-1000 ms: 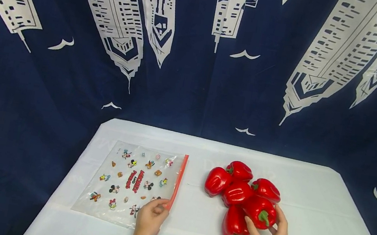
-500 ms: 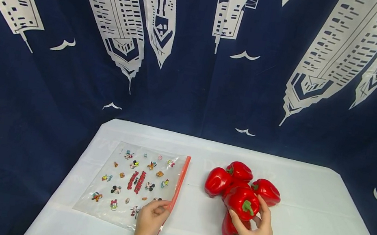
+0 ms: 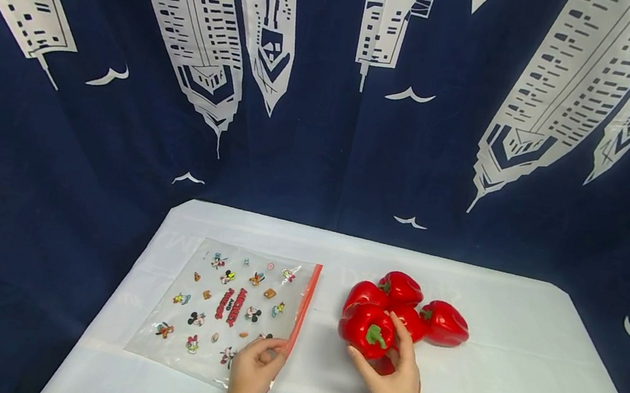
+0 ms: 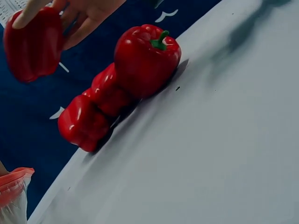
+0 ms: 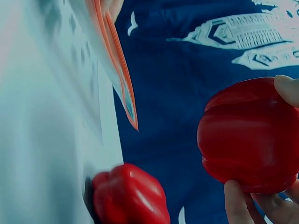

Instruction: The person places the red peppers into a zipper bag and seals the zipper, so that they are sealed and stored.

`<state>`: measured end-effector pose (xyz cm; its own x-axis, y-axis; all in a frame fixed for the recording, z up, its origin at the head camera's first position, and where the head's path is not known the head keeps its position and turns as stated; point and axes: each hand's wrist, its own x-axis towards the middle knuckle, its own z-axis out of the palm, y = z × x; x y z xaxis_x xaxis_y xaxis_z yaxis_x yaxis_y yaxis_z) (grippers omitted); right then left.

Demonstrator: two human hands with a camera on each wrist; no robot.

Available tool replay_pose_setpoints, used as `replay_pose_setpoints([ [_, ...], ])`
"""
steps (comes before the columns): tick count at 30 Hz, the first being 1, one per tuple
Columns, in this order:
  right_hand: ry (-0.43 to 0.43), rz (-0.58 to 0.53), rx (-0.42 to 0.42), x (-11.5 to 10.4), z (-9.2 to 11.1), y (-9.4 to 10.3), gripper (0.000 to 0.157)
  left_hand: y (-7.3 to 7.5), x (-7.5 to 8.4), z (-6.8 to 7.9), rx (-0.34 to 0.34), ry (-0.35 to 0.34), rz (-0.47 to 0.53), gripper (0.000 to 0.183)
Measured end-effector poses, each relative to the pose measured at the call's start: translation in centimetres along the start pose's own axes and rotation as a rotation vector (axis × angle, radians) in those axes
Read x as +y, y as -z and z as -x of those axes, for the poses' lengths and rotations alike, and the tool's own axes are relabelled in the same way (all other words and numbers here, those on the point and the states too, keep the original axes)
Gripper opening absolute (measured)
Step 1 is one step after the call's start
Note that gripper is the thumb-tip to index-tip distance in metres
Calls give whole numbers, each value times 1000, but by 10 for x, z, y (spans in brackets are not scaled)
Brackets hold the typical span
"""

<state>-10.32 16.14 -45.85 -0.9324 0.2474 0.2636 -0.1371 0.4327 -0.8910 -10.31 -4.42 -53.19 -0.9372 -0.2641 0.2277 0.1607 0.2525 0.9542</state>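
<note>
The right hand (image 3: 392, 387) grips a red bell pepper (image 3: 366, 329); the left hand (image 3: 252, 373) pinches the zip bag (image 3: 223, 306) at its orange edge.

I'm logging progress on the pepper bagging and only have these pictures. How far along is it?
Early on. Done: nothing is in the zip bag yet; it lies flat on the white table. In hand: the right hand holds one red pepper lifted clear of the pile, while the left hand pinches the bag's orange zip edge in its grip. Left: that pepper and the other peppers on the table.
</note>
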Motion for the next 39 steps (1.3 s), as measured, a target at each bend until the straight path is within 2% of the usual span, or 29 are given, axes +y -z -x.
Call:
replay_pose_setpoints([
  [10, 63, -78, -54, -9, 5, -27, 82, -3, 0, 3, -8, 2, 11, 18],
  [17, 81, -149, -72, -27, 11, -40, 78, -4, 0, 4, -23, -2, 6, 18],
  [26, 53, -214, -130, -8, 16, -56, 79, -4, 2, 4, -26, -22, 9, 11],
  [39, 33, -147, -159, 2, 23, -62, 82, -1, 3, 3, 18, -95, -1, 18],
])
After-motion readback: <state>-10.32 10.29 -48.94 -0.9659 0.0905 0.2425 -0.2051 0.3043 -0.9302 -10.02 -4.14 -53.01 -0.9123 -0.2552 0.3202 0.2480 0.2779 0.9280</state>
